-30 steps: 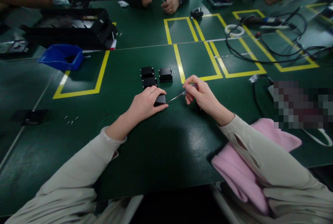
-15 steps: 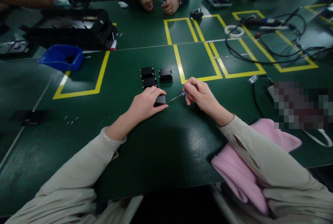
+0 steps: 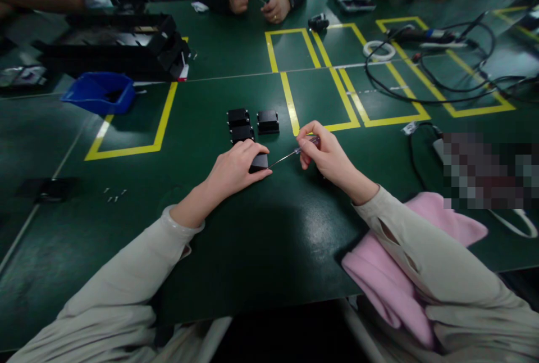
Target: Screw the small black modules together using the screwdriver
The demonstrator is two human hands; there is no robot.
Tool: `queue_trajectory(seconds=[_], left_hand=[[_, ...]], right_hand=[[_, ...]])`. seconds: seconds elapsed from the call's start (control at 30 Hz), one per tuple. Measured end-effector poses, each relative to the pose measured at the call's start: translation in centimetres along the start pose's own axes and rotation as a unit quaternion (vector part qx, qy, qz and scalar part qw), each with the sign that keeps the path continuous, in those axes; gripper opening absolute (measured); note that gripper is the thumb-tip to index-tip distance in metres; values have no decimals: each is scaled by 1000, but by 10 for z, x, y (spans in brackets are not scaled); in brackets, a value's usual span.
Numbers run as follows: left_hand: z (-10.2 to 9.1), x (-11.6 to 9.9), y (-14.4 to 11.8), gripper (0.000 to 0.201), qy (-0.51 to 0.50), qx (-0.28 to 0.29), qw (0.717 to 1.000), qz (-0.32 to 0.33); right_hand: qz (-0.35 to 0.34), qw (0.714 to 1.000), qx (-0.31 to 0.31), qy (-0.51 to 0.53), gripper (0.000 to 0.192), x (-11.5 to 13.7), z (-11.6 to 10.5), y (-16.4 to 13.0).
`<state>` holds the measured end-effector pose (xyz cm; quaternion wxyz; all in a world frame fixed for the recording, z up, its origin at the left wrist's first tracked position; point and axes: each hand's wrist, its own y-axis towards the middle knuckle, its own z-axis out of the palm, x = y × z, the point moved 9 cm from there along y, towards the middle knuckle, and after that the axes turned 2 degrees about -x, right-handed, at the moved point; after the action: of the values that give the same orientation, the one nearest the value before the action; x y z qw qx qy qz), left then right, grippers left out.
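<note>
My left hand (image 3: 236,169) lies over a small black box (image 3: 259,162) on the green table (image 3: 261,239) and holds it down. A thin screwdriver (image 3: 290,155) sits between the fingers of my right hand (image 3: 326,155), its metal tip touching the box's right side. Three more black boxes stand just behind: two (image 3: 238,117) (image 3: 241,133) in a column and one (image 3: 268,121) to their right.
A blue bin (image 3: 99,92) and a black tray (image 3: 118,45) stand at the back left. Loose screws (image 3: 114,194) lie at the left. Cables (image 3: 433,76) and a tape roll (image 3: 379,49) lie at the back right. A pink cloth (image 3: 404,262) sits under my right arm. Other people's hands (image 3: 256,0) work at the far edge.
My right hand's fingers have shifted slightly on the screwdriver handle. My left hand and the box have not moved. The hands across the table have moved.
</note>
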<state>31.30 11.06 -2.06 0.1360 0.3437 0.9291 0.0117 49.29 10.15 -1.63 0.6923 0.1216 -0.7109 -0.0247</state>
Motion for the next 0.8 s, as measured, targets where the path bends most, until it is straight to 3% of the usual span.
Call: queue_trajectory(seconds=[0.23,0.43,0.63,0.8], left_hand=[[0,0,0,43,0,-2,1000,6],[-1,0,0,42,-5,-5,1000,7],[1,1,0,42,-9,1,1000,6],[0,0,0,40,-9,-3,1000,5]], right_hand=[[-1,1000,3,-3,40,1,1,0],[14,1000,-2,7,30,0,0,-1],[5,1000,6,-18,43,1,0,0],[13,1000,-5,10,30,0,-1,0]])
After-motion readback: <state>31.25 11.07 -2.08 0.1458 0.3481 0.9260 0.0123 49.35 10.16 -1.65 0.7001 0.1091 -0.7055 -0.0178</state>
